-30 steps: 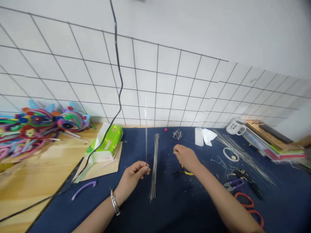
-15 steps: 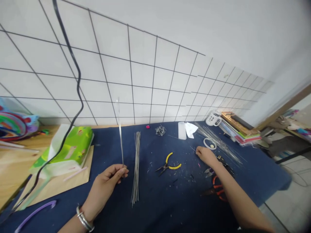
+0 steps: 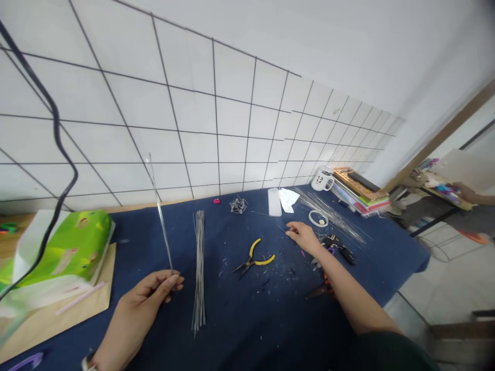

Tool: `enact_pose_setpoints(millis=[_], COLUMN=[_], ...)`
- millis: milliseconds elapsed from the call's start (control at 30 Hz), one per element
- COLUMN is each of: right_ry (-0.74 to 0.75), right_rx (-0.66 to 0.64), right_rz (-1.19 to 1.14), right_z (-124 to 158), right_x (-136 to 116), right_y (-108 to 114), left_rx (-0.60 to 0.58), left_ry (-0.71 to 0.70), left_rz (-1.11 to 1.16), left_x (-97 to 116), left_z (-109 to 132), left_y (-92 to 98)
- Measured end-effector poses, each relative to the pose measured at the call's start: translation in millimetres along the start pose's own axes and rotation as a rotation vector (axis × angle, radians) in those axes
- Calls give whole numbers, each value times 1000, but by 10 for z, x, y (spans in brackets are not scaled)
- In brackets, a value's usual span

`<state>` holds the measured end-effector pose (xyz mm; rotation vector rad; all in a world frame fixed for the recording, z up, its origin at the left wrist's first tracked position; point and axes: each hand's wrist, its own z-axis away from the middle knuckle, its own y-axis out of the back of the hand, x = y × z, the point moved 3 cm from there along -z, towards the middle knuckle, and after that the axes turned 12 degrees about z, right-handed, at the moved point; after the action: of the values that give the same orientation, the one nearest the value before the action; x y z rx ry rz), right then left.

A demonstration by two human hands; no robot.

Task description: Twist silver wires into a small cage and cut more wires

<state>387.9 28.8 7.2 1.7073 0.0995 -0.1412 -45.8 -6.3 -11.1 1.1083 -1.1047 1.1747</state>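
Note:
My left hand is closed in a pinch round the lower end of a few thin metal wires, which stand up nearly vertical with a slight lean to the left. Just right of it a bundle of straight wires lies on the dark blue cloth. Across the table, my right hand is closed, thumb and fingers together, on a short thin wire that sticks out past the fingertips. Between the hands lie pliers with yellow handles, jaws pointing left.
Behind stand a tangle of bent wire, a white strip, more loose wires, a white ring and a mug. Cutting tools and orange-handled scissors lie by my right forearm. A green tissue pack sits left.
The view has swung to the right. My right hand has moved slightly left over the cloth with the short wire. My left hand still holds its wires, now leaning more to the left.

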Motion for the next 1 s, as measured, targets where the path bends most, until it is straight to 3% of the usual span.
enact_pose_setpoints(millis=[67, 200, 367, 733, 1000], right_ry=[-31, -141, -192, -45, -10], right_rx=[33, 77, 50, -132, -199], right_rz=[43, 142, 224, 186, 50], right_z=[108, 396, 568, 637, 783], right_x=[139, 653, 1114, 1204, 1181], right_y=[50, 247, 405, 444, 488], left_rx=[1, 0, 7, -9, 3], left_ry=[5, 14, 12, 40, 61], left_rz=[-10, -26, -52, -42, -26], left_x=[-9, -15, 27, -18, 68], left_z=[-4, -11, 1, -20, 13], left_y=[2, -10, -20, -3, -31])
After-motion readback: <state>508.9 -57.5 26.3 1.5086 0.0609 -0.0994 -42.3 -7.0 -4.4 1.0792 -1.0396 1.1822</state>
